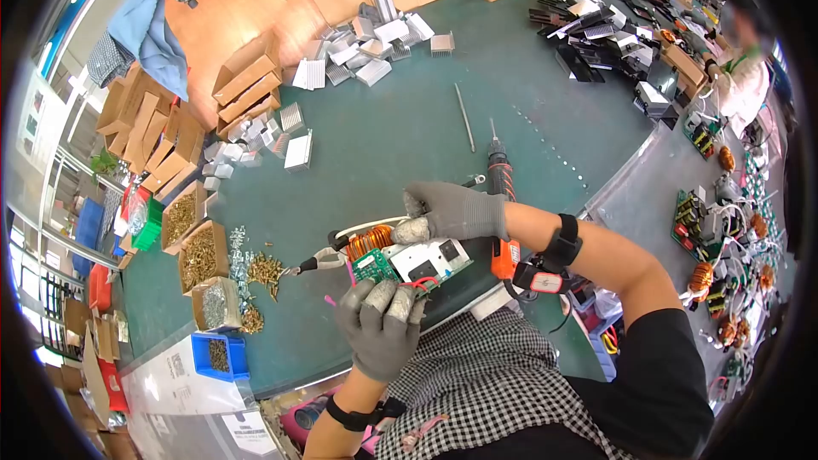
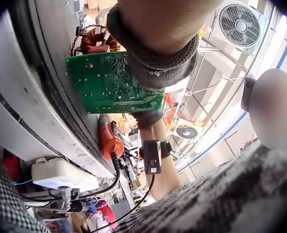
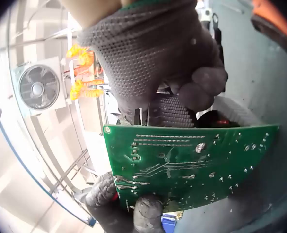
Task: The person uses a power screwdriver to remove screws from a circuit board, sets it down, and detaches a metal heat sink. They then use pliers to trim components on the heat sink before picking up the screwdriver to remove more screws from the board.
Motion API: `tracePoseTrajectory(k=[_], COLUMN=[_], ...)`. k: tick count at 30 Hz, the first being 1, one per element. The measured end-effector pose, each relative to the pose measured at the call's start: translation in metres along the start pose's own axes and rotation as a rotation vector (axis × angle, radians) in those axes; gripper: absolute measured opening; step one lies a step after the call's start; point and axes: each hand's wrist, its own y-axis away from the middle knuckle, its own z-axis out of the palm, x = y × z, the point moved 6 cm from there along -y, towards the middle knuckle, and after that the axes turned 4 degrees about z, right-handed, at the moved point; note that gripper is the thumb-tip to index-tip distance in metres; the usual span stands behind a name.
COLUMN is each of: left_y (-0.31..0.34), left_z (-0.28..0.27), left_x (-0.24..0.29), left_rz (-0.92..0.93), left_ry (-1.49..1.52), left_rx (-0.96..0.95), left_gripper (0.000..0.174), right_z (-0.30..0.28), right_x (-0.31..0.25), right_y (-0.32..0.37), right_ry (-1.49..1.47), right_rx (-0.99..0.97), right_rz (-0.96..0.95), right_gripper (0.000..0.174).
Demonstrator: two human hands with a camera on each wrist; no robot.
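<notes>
Right now, your circuit board (image 1: 375, 266) is between your two gloved hands at the near side of the green table (image 1: 375, 145). Its upper face carries an orange copper coil (image 1: 369, 244), a white panel (image 1: 433, 258) with dark patches, and red wires (image 1: 422, 284); both wrist views show its green underside, dotted with solder. Your left hand (image 1: 377, 324) grips the near edge with bent fingers. Your right hand (image 1: 456, 213) is folded over the far side by the coil; you cannot tell whether its fingertips pinch a part or just press.

Your right glove hides part of the coil and panel, and in the left wrist view your cuff cuts across the board. The grey-and-black piece (image 1: 315, 261) left of the coil is hard to identify.

Just right of the board, a power screwdriver (image 1: 500, 166) lies partly under your right hand and wrist. A thin rod (image 1: 465, 117) lies beyond. Loose brass-coloured screws (image 1: 266, 271) lie to the left, silvery heat sinks (image 1: 375, 72) farther off, and more boards (image 1: 694, 217) far right.
</notes>
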Motion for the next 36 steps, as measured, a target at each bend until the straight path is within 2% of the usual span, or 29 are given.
tracePoseTrajectory(k=[3,4,7,8,10,11,12,13,15,16,19,20,22,25,29,32,35,36], left_y=[0.009,0.010,0.004,-0.001,-0.026,-0.032,-0.023,-0.016,-0.005,-0.002,0.005,0.008,0.013,0.018,0.007,0.010,0.014,0.027], left_z=[0.001,0.001,-0.007,-0.011,-0.021,-0.024,-0.010,-0.007,0.003,0.003,0.005,0.005,0.006,0.002,-0.003,0.003,0.022,0.017], left_x=[0.003,0.004,0.008,0.005,-0.007,-0.015,-0.024,-0.025,-0.024,-0.022,-0.021,-0.021,-0.021,-0.019,-0.019,-0.023,-0.031,-0.037], left_rz=[0.029,0.038,-0.006,0.035,-0.135,-0.223,-0.248,-0.309,-0.419,-0.372,-0.417,-0.421,-0.423,-0.299,-0.235,-0.248,-0.750,-0.436], left_ry=[-0.008,-0.007,0.066,0.089,0.105,0.112,0.101,0.194,0.383,0.360,0.360,0.396,0.472,0.377,0.331,0.375,0.980,0.752], left_rx=[-0.018,-0.028,-0.076,-0.134,-0.028,0.026,-0.148,-0.189,-0.265,-0.256,-0.265,-0.250,-0.217,-0.121,-0.201,-0.207,-0.196,-0.209], left_gripper=[0.033,0.032,0.035,0.045,0.054,0.058,0.075,0.078,0.083,0.088,0.084,0.083,0.081,0.083,0.083,0.095,0.118,0.140], right_z=[-0.016,-0.021,-0.016,-0.012,-0.001,0.001,0.005,0.009,0.013,0.017,0.023,0.024,0.023,0.024,0.028,0.025,0.028,0.028], right_x=[-0.028,-0.040,-0.055,-0.049,-0.035,-0.035,-0.037,-0.040,-0.047,-0.052,-0.069,-0.065,-0.054,-0.050,-0.045,-0.047,-0.044,-0.047], right_y=[0.026,0.034,0.042,0.042,0.042,0.043,0.045,0.046,0.040,0.039,0.044,0.042,0.035,0.033,0.031,0.030,0.032,0.035], right_ry=[0.380,0.476,0.786,0.741,0.653,0.702,0.747,0.785,0.830,0.846,0.940,0.885,0.776,0.753,0.704,0.655,0.703,0.763], right_rx=[0.201,0.279,0.172,0.133,0.059,0.055,0.046,0.037,-0.205,-0.329,-0.454,-0.475,-0.508,-0.453,-0.468,-0.458,-0.430,-0.420], right_rz=[-0.071,-0.171,-0.335,-0.295,-0.217,-0.238,-0.259,-0.279,-0.175,-0.121,-0.085,-0.088,-0.088,-0.090,-0.083,-0.097,-0.170,-0.211], right_gripper=[0.060,0.050,0.041,0.039,0.034,0.034,0.034,0.034,0.035,0.036,0.041,0.037,0.031,0.046,0.042,0.035,0.031,0.031])
